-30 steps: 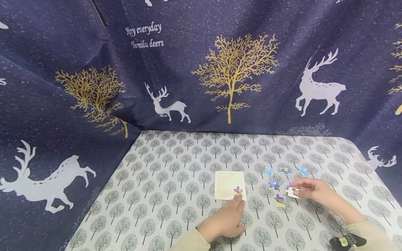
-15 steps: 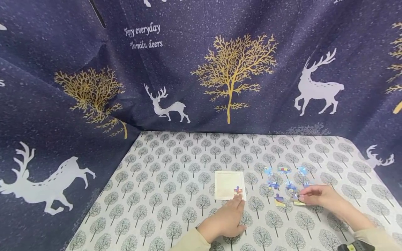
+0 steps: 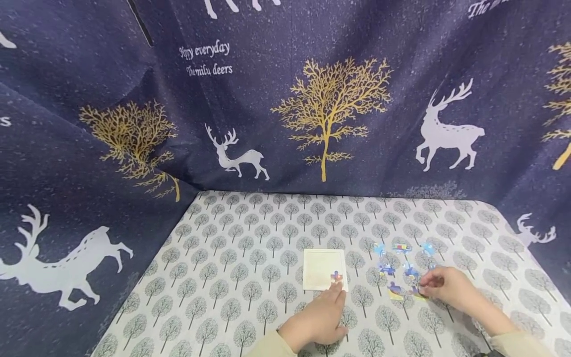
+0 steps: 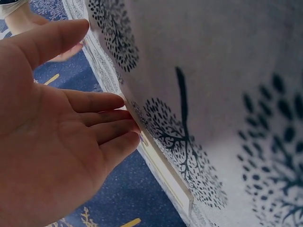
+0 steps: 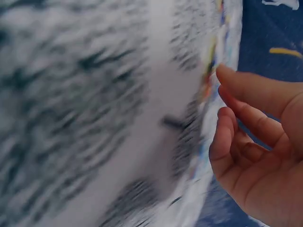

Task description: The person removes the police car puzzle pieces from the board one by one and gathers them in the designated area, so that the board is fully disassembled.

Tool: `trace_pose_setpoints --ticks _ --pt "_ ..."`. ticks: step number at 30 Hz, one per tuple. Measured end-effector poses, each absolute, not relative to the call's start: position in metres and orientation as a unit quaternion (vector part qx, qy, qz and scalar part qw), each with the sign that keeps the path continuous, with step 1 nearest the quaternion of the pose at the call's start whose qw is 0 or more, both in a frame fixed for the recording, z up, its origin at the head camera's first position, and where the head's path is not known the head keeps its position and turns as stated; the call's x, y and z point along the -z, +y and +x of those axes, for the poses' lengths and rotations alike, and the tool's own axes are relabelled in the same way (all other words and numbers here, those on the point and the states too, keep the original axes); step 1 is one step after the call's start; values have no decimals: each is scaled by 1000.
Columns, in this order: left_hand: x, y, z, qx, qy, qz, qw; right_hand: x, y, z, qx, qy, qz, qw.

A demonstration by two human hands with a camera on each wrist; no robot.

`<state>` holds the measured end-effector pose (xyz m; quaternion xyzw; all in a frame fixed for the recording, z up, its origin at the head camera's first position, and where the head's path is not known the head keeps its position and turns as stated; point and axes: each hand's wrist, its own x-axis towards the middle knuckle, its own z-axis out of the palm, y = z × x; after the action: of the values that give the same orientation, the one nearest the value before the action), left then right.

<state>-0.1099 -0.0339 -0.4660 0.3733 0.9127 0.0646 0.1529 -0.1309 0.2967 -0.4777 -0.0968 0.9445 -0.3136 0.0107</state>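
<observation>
A square, cream-coloured puzzle tray [image 3: 317, 268] lies flat on the table, with one jigsaw piece [image 3: 336, 275] in its near right corner. My left hand [image 3: 317, 316] rests its straight fingertips at that corner, touching the tray's near edge; the left wrist view shows the fingers extended. To the right, loose jigsaw pieces lie picture side up in rows, among them a blue piece [image 3: 410, 270] and a purple-and-yellow one [image 3: 394, 290]. My right hand [image 3: 450, 288] is beside another purple-and-yellow piece [image 3: 416, 292], its fingers loosely bent. The right wrist view is blurred but shows nothing between thumb and fingers.
Several more pieces form the back row, including a light blue piece [image 3: 427, 249] and a multicoloured piece [image 3: 401, 247]. A white tablecloth [image 3: 250, 297] printed with trees covers the table. Behind it hangs a dark blue curtain [image 3: 285, 124] with deer and golden trees.
My right hand has moved nearer to me and let go of a piece that was white side up; a purple-and-yellow piece now lies in the near row. My left hand stays put.
</observation>
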Motion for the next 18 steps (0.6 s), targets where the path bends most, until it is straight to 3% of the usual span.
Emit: trace_pose_setpoints --ticks 5,10,18 --pt "471 -33 -106 -55 916 369 146 468 257 -139 353 919 -176 -25" --pt "480 -33 -100 -35 921 363 134 467 204 -155 383 886 -263 -9" --pt "479 -30 -106 -31 923 367 116 474 152 -183 363 876 -316 24"
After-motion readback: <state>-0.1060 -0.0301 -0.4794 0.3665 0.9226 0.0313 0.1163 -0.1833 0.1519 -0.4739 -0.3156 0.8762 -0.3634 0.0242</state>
